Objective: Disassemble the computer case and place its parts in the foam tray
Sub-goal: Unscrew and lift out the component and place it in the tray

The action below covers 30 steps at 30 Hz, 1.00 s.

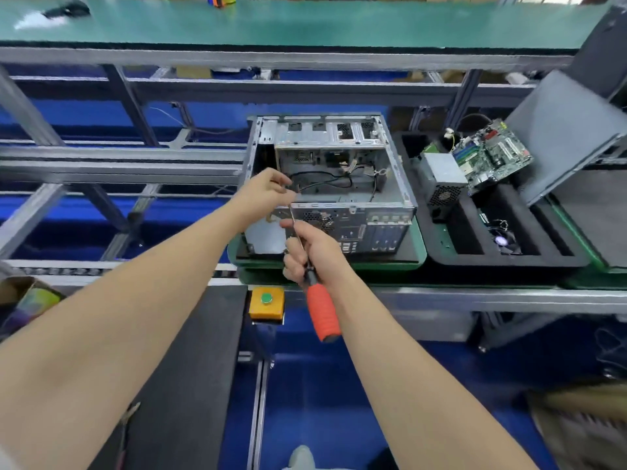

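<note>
No legible txt, labels or nos. anywhere. A white mark on the floor of the foam tray (509, 261) was too blurred to read. Any print on the motherboard (492, 157), PSU (441, 174) & rear of the computer case (356, 232) was too small to make out.

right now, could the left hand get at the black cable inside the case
Probably yes: the left hand sits at the open side of the case, and nothing covers the black cable beside it.
</note>
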### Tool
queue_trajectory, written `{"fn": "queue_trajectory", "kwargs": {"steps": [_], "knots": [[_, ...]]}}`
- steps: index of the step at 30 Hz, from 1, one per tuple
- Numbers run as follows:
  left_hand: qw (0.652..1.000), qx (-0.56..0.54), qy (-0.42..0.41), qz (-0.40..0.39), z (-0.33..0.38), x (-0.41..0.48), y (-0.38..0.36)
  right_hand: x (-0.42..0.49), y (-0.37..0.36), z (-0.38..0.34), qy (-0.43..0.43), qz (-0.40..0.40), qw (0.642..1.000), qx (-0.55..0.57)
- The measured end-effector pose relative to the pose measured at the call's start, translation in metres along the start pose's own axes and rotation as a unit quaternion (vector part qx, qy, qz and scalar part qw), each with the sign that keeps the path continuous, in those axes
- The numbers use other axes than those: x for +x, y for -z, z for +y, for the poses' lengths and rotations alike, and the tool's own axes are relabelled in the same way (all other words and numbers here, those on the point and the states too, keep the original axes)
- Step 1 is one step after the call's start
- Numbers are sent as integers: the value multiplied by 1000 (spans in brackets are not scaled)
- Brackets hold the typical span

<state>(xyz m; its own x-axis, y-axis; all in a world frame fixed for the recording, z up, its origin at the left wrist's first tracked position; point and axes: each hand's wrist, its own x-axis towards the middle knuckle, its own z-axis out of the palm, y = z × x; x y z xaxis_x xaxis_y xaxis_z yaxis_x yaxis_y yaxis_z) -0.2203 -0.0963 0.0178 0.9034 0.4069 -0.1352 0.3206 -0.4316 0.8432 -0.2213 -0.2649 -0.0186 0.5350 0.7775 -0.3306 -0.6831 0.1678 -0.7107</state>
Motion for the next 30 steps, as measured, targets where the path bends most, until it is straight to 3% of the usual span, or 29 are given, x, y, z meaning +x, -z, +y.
{"fn": "queue_trajectory", "kwargs": {"steps": [6,12,24,30], "knots": [[978,176,-83,-82,-22,-7,10,-13,2,41,0,54,998,9],[968,193,-115,-115,-29,-4,15,-21,17,56,13,82,996,-19],[966,213,-123,73,-31,-10,-19,-21,20,60,28,121,990,-61],[965,216,-129,77,-34,-7,-21,-19,23,62,24,125,990,-62]]}}
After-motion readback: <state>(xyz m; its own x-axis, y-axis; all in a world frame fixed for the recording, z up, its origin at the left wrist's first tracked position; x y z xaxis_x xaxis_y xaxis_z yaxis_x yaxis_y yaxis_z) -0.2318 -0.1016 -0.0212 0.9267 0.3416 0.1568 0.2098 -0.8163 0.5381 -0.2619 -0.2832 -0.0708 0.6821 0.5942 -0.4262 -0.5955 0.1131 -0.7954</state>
